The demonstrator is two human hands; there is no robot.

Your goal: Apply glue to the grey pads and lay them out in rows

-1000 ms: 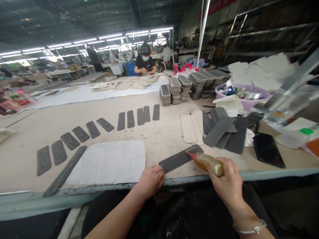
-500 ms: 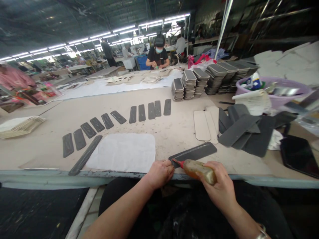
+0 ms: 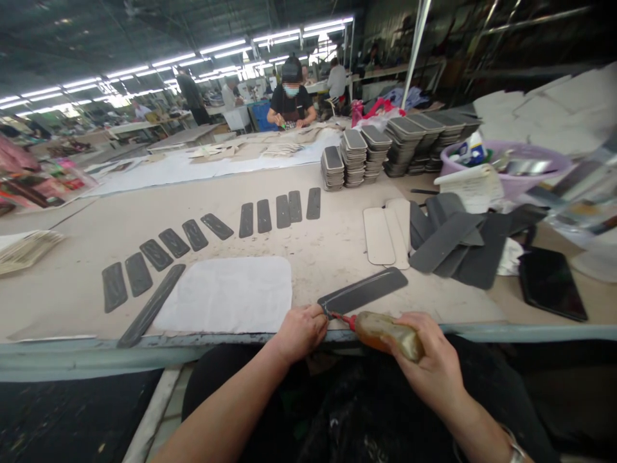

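My right hand (image 3: pixel 429 350) is wrapped around a squeeze glue bottle (image 3: pixel 385 331), which lies nearly level with its red nozzle pointing left. The nozzle tip is at the left end of a long dark grey panel (image 3: pixel 369 292) with rounded corners. A thin shiny line of glue runs along the panel's far edge and round its left end. My left hand (image 3: pixel 303 331) has its fingers closed on that left end at the table's front edge; the thumb is partly hidden. Left of it lies a white sheet (image 3: pixel 226 292), with another long dark strip (image 3: pixel 152 305) beside the sheet.
Several small dark pieces (image 3: pixel 174 243) with shiny streaks lie in an arc. Stacked panels (image 3: pixel 354 157) stand at the back, with beige pieces (image 3: pixel 378 235), loose dark panels (image 3: pixel 448 241), a purple basin (image 3: pixel 544 180) and a black tablet-like object (image 3: pixel 552 283) on the right. A co-worker (image 3: pixel 292 99) sits opposite.
The camera view has turned slightly right. The nozzle has moved a little along the panel's left end, towards the near edge. My left hand keeps its hold there.
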